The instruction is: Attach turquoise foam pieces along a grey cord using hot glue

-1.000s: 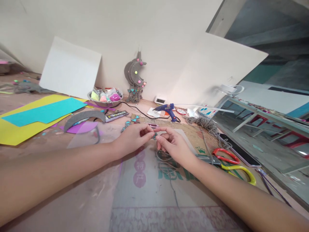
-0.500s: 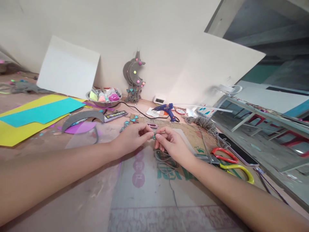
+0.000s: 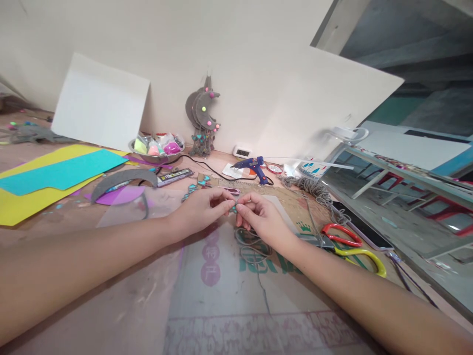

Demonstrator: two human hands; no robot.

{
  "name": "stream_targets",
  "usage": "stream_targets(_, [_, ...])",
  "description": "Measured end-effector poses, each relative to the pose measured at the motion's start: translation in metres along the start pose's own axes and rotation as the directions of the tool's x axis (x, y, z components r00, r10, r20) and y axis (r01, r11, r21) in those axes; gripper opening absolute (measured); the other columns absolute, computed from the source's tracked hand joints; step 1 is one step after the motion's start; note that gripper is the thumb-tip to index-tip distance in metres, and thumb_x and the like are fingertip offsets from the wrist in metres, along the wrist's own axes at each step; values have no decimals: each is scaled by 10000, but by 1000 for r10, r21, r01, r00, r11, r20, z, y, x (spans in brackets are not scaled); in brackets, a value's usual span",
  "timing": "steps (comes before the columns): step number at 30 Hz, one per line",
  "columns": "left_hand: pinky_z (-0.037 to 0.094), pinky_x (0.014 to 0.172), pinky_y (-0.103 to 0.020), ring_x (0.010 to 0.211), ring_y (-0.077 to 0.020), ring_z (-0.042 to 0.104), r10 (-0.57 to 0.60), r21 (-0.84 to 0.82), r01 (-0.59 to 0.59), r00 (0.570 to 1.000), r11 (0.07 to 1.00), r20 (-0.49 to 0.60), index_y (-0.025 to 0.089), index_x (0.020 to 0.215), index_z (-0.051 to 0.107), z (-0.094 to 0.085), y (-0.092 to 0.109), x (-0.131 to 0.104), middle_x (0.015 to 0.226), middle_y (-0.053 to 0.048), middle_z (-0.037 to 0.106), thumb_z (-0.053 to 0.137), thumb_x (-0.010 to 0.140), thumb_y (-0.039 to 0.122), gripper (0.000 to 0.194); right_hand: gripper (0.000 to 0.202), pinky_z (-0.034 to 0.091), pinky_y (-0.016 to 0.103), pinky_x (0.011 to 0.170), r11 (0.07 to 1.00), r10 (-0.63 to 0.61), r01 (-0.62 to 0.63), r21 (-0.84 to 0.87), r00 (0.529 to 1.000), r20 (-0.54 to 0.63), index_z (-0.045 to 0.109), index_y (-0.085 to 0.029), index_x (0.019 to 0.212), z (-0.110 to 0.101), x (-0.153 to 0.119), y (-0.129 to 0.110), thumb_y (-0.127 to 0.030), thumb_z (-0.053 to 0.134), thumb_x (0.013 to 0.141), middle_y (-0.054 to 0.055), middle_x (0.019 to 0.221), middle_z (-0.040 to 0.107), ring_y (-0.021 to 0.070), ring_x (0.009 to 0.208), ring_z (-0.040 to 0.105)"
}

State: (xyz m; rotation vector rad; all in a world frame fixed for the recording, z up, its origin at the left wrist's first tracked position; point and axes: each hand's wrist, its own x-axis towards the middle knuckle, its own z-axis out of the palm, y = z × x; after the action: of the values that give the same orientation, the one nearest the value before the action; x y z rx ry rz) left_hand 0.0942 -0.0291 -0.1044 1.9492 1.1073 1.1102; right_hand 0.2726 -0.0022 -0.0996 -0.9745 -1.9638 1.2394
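Observation:
My left hand (image 3: 207, 209) and my right hand (image 3: 260, 217) meet fingertip to fingertip over the middle of the table. Between them is a small teal piece (image 3: 233, 209), pinched by the left thumb and finger; its exact shape is mostly hidden. The right fingertips press together at its side, on what looks like the grey cord (image 3: 254, 256). That cord lies in loose loops below the right hand, its tail running toward me over a printed sheet (image 3: 221, 296). Several teal pieces on cord (image 3: 192, 190) rest just beyond the left hand.
Scissors (image 3: 354, 246) with red and yellow handles lie by my right forearm, near a phone (image 3: 364, 227) and a heap of grey cord (image 3: 310, 190). Behind are a blue glue gun (image 3: 254, 165), a metal bowl (image 3: 157, 157) and a moon-shaped ornament (image 3: 202, 111). Coloured sheets (image 3: 66, 170) lie left.
The view has shifted slightly. Both hands keep their pinch at the same spot, and the teal piece between them has turned or tilted a little.

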Motion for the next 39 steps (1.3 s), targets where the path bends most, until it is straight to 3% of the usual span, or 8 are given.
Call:
stream_targets(10, [402, 578, -213, 638, -110, 523, -33, 49, 36, 998, 998, -46, 155, 768, 602, 1, 0, 1, 710, 5, 604, 465, 838, 315, 223, 271, 389, 218, 507, 999, -40, 40, -7, 999, 28, 516, -180, 802, -4, -1, 1, -423, 428, 883, -9, 619, 568, 87, 517, 472])
stream_targets(20, [382, 561, -213, 627, -114, 510, -53, 27, 53, 999, 998, -12, 157, 789, 614, -1, -3, 1, 692, 1, 590, 426, 867, 330, 268, 195, 365, 214, 481, 999, 4, -4, -37, 1000, -4, 537, -183, 820, 0, 0, -1, -376, 511, 828, -23, 579, 570, 83, 476, 452])
stream_targets(25, [419, 627, -241, 692, -142, 556, -65, -5, 65, 996, 998, -54, 162, 961, 609, -1, -6, 3, 712, -12, 605, 330, 906, 366, 350, 178, 362, 212, 474, 998, -11, 8, -70, 999, -49, 525, -191, 802, 1, -1, -2, -368, 511, 816, -29, 568, 569, 83, 466, 449])
stream_targets(31, [376, 553, -215, 612, -113, 505, -112, 55, 119, 987, 991, -114, 164, 735, 550, -1, -3, 2, 675, 16, 564, 377, 871, 334, 278, 203, 347, 204, 450, 999, -5, 2, -43, 998, -67, 520, -190, 806, 0, 0, 1, -392, 517, 813, -32, 569, 564, 79, 458, 437])
stream_targets(39, [369, 545, -218, 609, -112, 473, -137, 15, 140, 985, 990, -109, 163, 784, 526, -1, -5, 2, 687, 15, 532, 455, 826, 328, 183, 237, 338, 213, 448, 998, -10, 20, 58, 988, -154, 494, -178, 806, -6, 2, -5, -413, 525, 808, -24, 572, 559, 82, 453, 439])
